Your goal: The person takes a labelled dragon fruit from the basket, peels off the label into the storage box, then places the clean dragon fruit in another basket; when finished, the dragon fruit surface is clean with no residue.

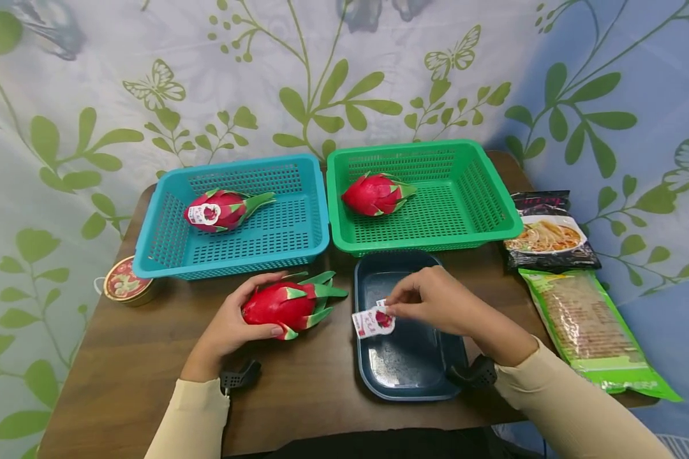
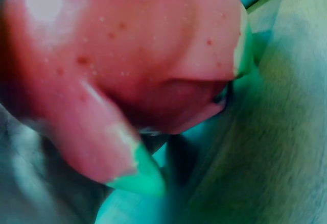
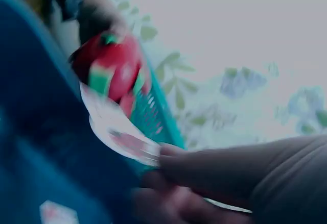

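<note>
My left hand (image 1: 229,325) grips a red dragon fruit (image 1: 281,307) with green-tipped scales, thumb on its near side and fingers on its far side. Its red skin fills much of the left wrist view. Between thumb and fingers, my right hand (image 1: 439,299) pinches a white sticker (image 1: 369,324) printed with a red fruit, over the left side of a dark blue tray (image 1: 404,363). The right wrist view shows the sticker (image 3: 127,137) slightly bent and free of the fruit. Another small white sticker (image 3: 57,214) lies in the tray.
Behind stand a blue basket (image 1: 229,264) holding a stickered dragon fruit (image 1: 221,210) and a green basket (image 1: 425,245) holding another dragon fruit (image 1: 373,194). A round tin (image 1: 127,279) sits at left. At right lie a dark noodle packet (image 1: 548,236) and a green-edged bag (image 1: 591,325).
</note>
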`<state>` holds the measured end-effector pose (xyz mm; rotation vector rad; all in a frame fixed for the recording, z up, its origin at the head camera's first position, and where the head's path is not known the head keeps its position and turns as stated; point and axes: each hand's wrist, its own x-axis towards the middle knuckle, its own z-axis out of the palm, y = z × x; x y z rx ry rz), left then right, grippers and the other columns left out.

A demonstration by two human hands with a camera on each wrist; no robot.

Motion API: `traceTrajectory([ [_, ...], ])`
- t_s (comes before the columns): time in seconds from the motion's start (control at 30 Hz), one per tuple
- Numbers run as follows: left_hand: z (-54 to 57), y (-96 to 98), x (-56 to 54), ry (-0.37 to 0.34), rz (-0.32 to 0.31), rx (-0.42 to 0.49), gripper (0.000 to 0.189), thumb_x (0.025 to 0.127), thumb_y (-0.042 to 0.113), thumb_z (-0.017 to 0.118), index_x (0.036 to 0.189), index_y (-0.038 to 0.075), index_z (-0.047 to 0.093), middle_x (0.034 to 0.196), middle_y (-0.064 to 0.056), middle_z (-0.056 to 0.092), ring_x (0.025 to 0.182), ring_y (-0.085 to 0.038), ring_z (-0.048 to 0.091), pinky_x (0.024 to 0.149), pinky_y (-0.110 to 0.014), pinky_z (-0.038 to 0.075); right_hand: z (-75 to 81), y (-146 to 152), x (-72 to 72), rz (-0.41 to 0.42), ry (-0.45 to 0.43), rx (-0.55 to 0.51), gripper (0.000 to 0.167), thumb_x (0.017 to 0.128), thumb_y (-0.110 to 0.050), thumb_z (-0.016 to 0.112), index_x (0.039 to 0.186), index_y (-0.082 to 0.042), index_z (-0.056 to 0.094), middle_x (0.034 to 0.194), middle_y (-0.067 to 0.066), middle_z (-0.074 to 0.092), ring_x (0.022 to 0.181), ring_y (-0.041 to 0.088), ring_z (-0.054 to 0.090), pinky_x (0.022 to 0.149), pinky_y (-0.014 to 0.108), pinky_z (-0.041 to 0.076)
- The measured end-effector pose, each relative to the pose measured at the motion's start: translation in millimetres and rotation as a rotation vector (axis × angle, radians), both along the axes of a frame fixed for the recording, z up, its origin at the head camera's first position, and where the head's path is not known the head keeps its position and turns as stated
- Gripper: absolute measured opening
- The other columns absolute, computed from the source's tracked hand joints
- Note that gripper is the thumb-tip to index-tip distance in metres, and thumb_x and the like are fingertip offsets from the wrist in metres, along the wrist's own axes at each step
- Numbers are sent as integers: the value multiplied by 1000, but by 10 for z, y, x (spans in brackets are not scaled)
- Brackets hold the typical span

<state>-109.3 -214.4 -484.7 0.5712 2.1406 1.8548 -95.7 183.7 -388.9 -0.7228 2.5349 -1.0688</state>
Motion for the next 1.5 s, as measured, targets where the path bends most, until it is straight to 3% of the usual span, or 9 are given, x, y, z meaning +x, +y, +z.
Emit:
traceTrajectory([
  [0.2, 19, 6, 21, -19, 13, 1, 90, 78, 8, 92, 155, 16, 47, 156, -4, 46, 137, -36, 40, 86, -48, 61, -224, 128, 80, 86, 33, 203, 6, 94, -14, 82, 89, -13, 81, 78, -14, 68, 68, 0, 58, 61, 25, 53],
  [0.43, 9, 31, 22, -12, 15, -6, 88, 79, 9, 92, 155, 17, 47, 155, -3, 46, 138, -35, 40, 86, -48, 61, -169, 265, 114, -66, 67, 224, 7, 96, -14, 80, 99, -8, 82, 84, -8, 72, 71, 5, 63, 62, 30, 56],
  [0.6, 13, 38, 24, -12, 12, -8, 88, 80, 9, 92, 155, 16, 47, 156, -3, 46, 138, -35, 39, 86, -48, 61, -175, 535, 57, -401, 41, -63, 23, 103, -26, 73, 107, -4, 77, 84, 3, 72, 71, 16, 69, 62, 34, 59],
  [0.73, 21, 40, 47, -12, 10, -15, 89, 79, 10, 93, 155, 19, 47, 156, -3, 46, 139, -36, 39, 85, -48, 61, -360, 728, -12, -685, -128, -422, 47, 105, -38, 68, 113, 8, 68, 89, 12, 69, 74, 21, 69, 64, 34, 61],
  [0.83, 30, 38, 55, -10, 10, -16, 89, 79, 10, 93, 155, 21, 48, 156, -3, 46, 139, -36, 39, 85, -48, 61, -529, 813, -57, -798, -258, -737, 43, 104, -35, 69, 111, 7, 65, 89, 9, 66, 74, 19, 67, 65, 32, 61],
  [0.97, 28, 35, 44, -9, 3, -4, 89, 79, 9, 92, 155, 20, 48, 156, -3, 46, 139, -36, 39, 86, -49, 61, -681, 850, -139, -782, -355, -1117, 20, 105, -21, 68, 104, -1, 64, 90, 8, 71, 78, 19, 70, 71, 32, 61],
  [1.13, 10, 39, 32, -11, -17, 12, 89, 80, 9, 92, 156, 18, 46, 157, -5, 45, 139, -37, 39, 86, -50, 61, -754, 853, -227, -703, -469, -1414, 14, 109, -13, 61, 104, -3, 69, 92, 11, 74, 85, 22, 72, 80, 33, 60],
  [1.33, 3, 36, 34, -16, -12, 12, 89, 79, 9, 92, 155, 18, 46, 156, -5, 45, 139, -36, 38, 86, -50, 61, -762, 785, -289, -789, -578, -1571, 8, 107, -13, 64, 108, -5, 63, 94, 11, 68, 91, 22, 66, 87, 32, 56],
  [1.5, -1, 19, 35, -3, 1, -1, 89, 79, 9, 92, 155, 19, 46, 155, -5, 45, 139, -37, 38, 85, -49, 61, -778, 704, -345, -848, -558, -1669, 26, 106, -8, 64, 128, -6, 52, 97, 11, 63, 92, 22, 62, 89, 33, 56],
])
